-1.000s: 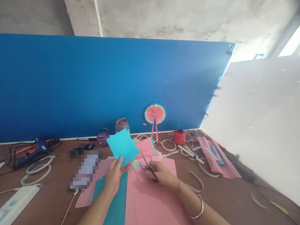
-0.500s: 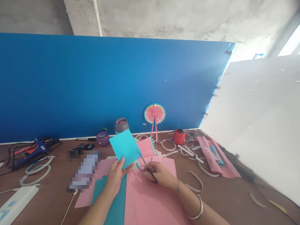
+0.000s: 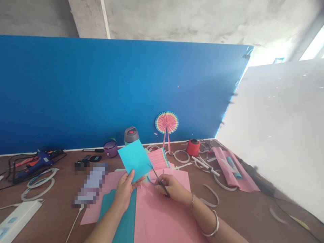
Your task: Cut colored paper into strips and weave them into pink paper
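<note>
My left hand [image 3: 124,191] pinches the lower corner of a turquoise paper square [image 3: 135,159] and holds it up over the table. My right hand [image 3: 170,186] grips black scissors [image 3: 159,181], whose blades point up-left and meet the square's right edge. Both hands hover above large pink paper sheets [image 3: 162,216] and a teal sheet [image 3: 126,219] lying on the brown table [image 3: 55,216]. A folded pink pleated paper [image 3: 158,158] lies just behind the square.
A paper fan [image 3: 166,123] leans on the blue board [image 3: 101,94]. Behind stand a grey bottle [image 3: 131,134], a purple cup [image 3: 110,149] and a red spool [image 3: 193,147]. A glue gun [image 3: 35,162], tape rings [image 3: 39,184] and a power strip [image 3: 15,219] lie left; pink paper scraps [image 3: 231,170] right.
The turquoise square has shifted slightly right and the scissor blades have come up against its right edge. Since half a second ago nothing visibly moved.
</note>
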A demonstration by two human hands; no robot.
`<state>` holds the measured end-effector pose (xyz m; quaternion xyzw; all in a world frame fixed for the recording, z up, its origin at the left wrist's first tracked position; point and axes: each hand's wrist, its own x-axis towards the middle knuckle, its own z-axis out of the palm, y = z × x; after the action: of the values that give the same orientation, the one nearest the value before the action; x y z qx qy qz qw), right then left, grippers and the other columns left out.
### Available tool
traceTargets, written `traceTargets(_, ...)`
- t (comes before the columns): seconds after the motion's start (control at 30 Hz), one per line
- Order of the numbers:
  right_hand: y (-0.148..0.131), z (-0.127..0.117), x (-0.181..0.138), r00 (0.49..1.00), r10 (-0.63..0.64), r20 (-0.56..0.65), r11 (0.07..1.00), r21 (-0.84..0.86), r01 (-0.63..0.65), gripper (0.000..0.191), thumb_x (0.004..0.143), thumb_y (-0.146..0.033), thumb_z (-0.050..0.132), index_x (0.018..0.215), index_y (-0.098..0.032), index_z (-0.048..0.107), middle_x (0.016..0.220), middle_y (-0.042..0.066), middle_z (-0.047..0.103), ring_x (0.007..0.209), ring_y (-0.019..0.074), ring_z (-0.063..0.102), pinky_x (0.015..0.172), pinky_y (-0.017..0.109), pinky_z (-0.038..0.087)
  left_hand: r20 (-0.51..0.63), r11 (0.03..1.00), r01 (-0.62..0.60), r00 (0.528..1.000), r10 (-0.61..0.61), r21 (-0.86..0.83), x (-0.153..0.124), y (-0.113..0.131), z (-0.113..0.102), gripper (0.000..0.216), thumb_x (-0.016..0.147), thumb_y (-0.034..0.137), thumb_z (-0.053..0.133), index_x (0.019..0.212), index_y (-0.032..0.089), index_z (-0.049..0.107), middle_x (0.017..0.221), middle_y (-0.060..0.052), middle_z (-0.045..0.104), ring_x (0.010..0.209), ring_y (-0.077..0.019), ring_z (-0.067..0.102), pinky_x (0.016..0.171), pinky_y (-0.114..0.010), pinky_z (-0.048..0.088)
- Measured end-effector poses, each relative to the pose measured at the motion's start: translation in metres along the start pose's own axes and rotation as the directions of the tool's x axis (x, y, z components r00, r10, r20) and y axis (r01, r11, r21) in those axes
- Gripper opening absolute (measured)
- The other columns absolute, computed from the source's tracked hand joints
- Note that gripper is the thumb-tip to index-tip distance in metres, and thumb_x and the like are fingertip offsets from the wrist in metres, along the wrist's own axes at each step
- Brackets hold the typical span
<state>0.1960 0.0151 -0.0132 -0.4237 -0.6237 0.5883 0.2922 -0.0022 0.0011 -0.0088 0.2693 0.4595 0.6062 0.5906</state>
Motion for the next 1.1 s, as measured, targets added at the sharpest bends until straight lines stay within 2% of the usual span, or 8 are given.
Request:
traceTargets(0.5,-0.0028,0.0004,-0.0021,1.000,0.001,-0.015,1.000,-0.022,-0.002,0.011,0.069,-0.021,0.060,0.076,-0.016,0.054,0.047,-0.006,0.049,0.040,0.0060,0.040,0.037,0.017,0.029,-0.011,1.000,0.012,1.000,-0.012,-0.011,-0.0010,0.0005,0.0014,0.020,0.073,0.026,0.069,0.078,0.017,0.053,0.072,0.002,0.056,0.080,-0.0233,0.069,0.061,-0.027,0.057)
traceTargets(1.1,-0.0014,-0.0005,-0.0007,0.999,-0.006,-0.033,0.998,-0.056,0.004,0.008,0.071,-0.022,0.058,0.075,-0.016,0.054,0.046,-0.006,0.048,0.040,0.0061,0.038,0.036,0.017,0.028,0.003,1.000,0.005,1.000,-0.005,-0.007,-0.0010,-0.0003,0.0008,0.020,0.073,0.028,0.069,0.078,0.017,0.053,0.073,0.002,0.059,0.079,-0.0217,0.069,0.062,-0.026,0.057)
